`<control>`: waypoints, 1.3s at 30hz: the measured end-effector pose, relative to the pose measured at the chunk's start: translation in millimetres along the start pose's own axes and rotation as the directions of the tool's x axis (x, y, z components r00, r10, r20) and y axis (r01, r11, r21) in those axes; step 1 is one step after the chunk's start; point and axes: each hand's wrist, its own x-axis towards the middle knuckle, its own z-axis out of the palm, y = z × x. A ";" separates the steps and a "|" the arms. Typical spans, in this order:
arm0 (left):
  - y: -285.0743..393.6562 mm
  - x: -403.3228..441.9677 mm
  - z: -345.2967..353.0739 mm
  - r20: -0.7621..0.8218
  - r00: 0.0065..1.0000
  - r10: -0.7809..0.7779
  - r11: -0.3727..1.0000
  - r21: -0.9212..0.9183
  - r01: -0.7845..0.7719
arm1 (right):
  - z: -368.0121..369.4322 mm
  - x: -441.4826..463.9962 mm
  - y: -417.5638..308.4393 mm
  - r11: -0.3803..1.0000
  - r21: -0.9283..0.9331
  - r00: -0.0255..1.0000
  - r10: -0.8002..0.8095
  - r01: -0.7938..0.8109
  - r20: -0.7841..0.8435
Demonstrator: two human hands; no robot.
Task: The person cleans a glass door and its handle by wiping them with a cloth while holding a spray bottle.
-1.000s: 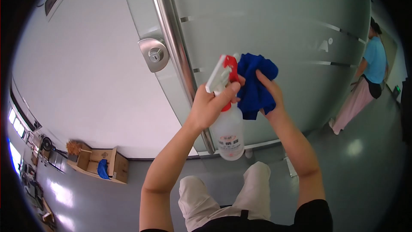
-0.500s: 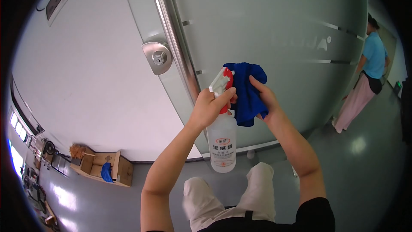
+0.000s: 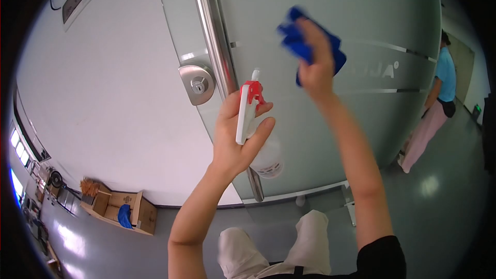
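A clear spray bottle with a red and white trigger head [image 3: 250, 104] is in my left hand [image 3: 230, 137], fingers wrapped round its neck. Its nozzle points toward the frosted glass door [image 3: 310, 139]; my hand and the head hide much of the body. My right hand [image 3: 318, 67], smeared by motion, grips a crumpled blue cloth [image 3: 333, 54] up and to the right of the bottle, in front of the glass. Whether the cloth touches the glass I cannot tell. A long metal door handle [image 3: 212, 26] runs just left of the bottle, with a round lock [image 3: 198, 87] beside it.
On the floor at lower left lies an open cardboard box [image 3: 147, 217] with a blue item [image 3: 124, 216] in it. A person in a blue shirt [image 3: 445, 75] stands at the right. A white wall [image 3: 103, 103] borders the door.
My right hand has carried the blue cloth up and away from the bottle. My left hand has turned the spray bottle so its nozzle faces the glass.
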 end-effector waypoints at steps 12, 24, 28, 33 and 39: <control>-15.7 25.5 -34.9 0.190 0.979 0.080 0.980 0.163 -0.112 | -24.1 41.9 60.4 0.908 -0.329 0.957 -0.197 0.260 0.214; -51.1 35.8 -17.1 0.268 0.804 0.531 0.544 0.619 -0.566 | 4.0 -54.1 -5.2 0.913 -0.144 0.734 -0.205 0.382 0.648; -53.6 37.1 -19.5 0.286 0.776 0.562 0.521 0.606 -0.601 | -17.1 -70.3 16.0 0.844 -0.051 0.641 -0.364 0.533 0.675; -59.8 35.7 -21.0 0.284 0.782 0.555 0.543 0.589 -0.599 | -81.8 -28.4 90.6 0.954 -0.298 0.985 0.013 0.039 0.170; -70.8 47.8 -14.7 0.240 0.781 0.576 0.541 0.604 -0.585 | -106.5 -44.2 177.3 0.827 -0.520 0.971 0.117 -0.212 -0.209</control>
